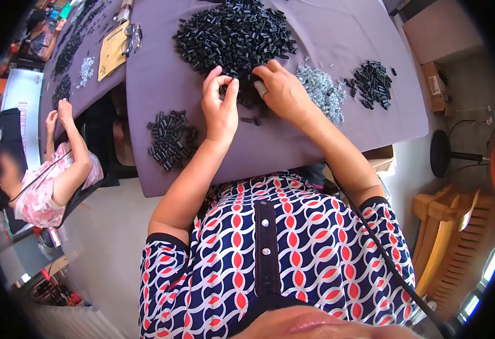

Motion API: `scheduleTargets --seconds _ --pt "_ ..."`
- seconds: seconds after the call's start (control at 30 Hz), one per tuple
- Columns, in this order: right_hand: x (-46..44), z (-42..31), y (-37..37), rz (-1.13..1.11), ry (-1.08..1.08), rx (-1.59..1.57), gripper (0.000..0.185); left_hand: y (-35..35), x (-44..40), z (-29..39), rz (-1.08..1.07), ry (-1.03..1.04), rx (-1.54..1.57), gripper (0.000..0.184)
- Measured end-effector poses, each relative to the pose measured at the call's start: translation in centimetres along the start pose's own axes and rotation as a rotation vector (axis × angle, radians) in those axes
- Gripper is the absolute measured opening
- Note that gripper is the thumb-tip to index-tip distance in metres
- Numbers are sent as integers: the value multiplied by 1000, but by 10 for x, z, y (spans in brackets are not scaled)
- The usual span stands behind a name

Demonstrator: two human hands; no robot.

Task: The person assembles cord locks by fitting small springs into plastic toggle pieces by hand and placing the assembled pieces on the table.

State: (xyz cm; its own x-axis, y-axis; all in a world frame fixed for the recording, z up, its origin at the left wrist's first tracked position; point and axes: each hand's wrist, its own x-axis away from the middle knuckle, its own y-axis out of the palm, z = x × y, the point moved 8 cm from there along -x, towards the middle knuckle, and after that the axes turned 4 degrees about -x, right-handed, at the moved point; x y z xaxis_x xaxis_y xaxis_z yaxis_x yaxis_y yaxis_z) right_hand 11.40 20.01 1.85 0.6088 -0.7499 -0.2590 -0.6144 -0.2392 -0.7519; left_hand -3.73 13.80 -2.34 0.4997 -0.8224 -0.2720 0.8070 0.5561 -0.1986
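My left hand (220, 110) is over the table at the near edge of a large heap of small black tubular parts (236, 34). Its thumb and a finger meet in a pinch; whatever is between them is too small to make out. Close beside it, my right hand (284, 90) is closed, its fingertips on a dark piece that looks like one of the black parts. A grey band wraps one of its fingers. A pile of small clear pieces (322, 90) lies right of that hand. Smaller piles of black parts sit at the left (171, 139) and far right (373, 83).
A purple-grey cloth (343, 34) covers the table. On the neighbouring table lie a yellow envelope (113, 50), eyeglasses (132, 39) and more parts. A person (55, 175) sits there at the left. Wooden chairs (450, 237) and a fan (440, 153) stand at the right.
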Motion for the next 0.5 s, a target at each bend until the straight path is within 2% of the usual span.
scheduleTargets --seconds 0.07,0.2,0.23,0.3,0.33,0.4,0.5 --pt "10 -10 5 -40 -59 14 24 2 12 0 -30 -57 72 16" --pt "20 -24 -7 -52 -79 -41 31 -3 23 1 -70 -4 63 12" --pt "18 -20 -14 -44 -79 -78 32 -6 23 8 -21 -14 98 15" --pt "8 -6 -36 34 -39 -49 31 -12 16 0 21 28 181 12" --pt "0 14 -42 85 1 -48 30 -13 13 -2 45 -18 249 11" --pt "-18 42 -56 178 34 73 22 -13 6 -3 81 -25 309 12" --pt "-37 72 -45 49 83 194 18 -6 -3 -10 84 -33 296 11"
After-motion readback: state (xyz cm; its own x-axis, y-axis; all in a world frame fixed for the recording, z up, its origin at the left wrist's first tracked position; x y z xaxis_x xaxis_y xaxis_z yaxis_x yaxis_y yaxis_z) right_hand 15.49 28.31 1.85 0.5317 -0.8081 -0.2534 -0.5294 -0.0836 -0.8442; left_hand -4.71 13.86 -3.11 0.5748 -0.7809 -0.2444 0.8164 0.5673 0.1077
